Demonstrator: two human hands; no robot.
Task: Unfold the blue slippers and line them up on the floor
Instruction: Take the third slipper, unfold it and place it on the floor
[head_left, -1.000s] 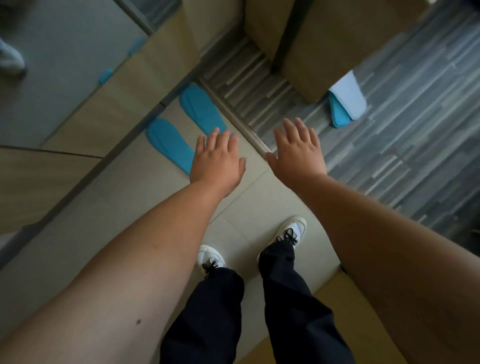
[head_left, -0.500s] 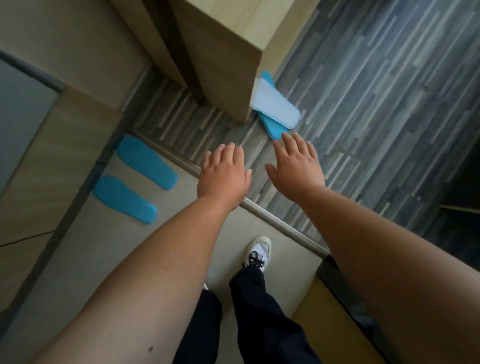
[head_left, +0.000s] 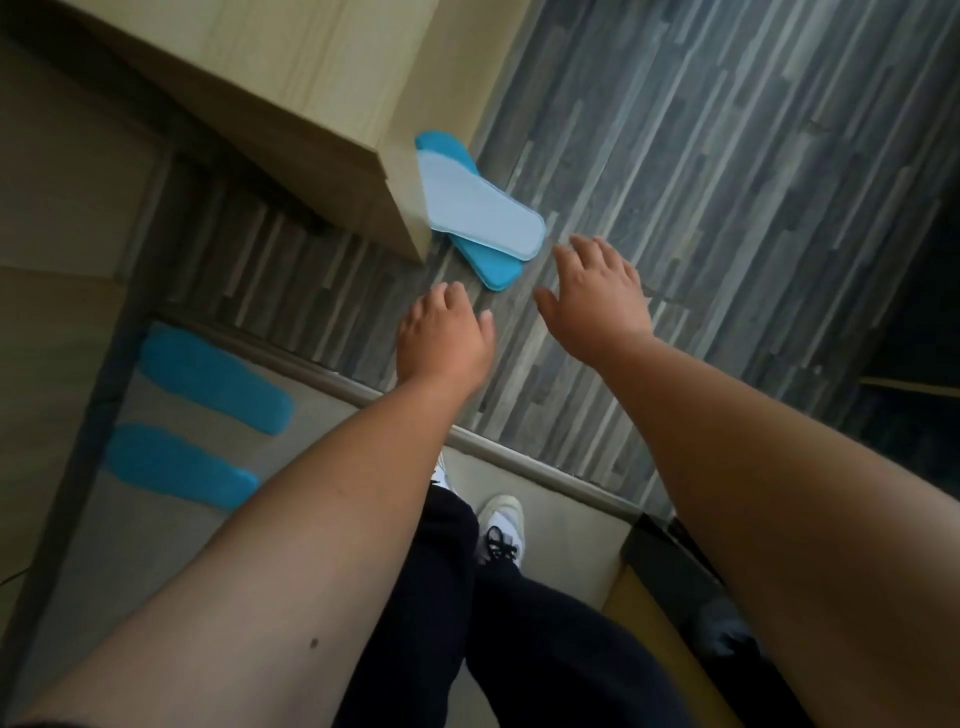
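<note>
A folded pair of blue slippers lies on the grey plank floor against the corner of a wooden cabinet, its pale sole side up with a brighter blue slipper under it. My right hand hovers just right of the pair's near end, fingers apart, holding nothing. My left hand hangs a little below the pair, also with nothing in it. Two flat blue slippers lie side by side on the beige floor at the left.
The light wooden cabinet fills the upper left, its corner beside the folded pair. A metal threshold strip separates beige floor from grey planks. My white shoe and dark trousers are below. A dark object stands at the lower right.
The view has swung toward the folded pair, which now lies just ahead of my hands. Both hands have moved forward over the grey planks. The two flat slippers have shifted to the lower left.
</note>
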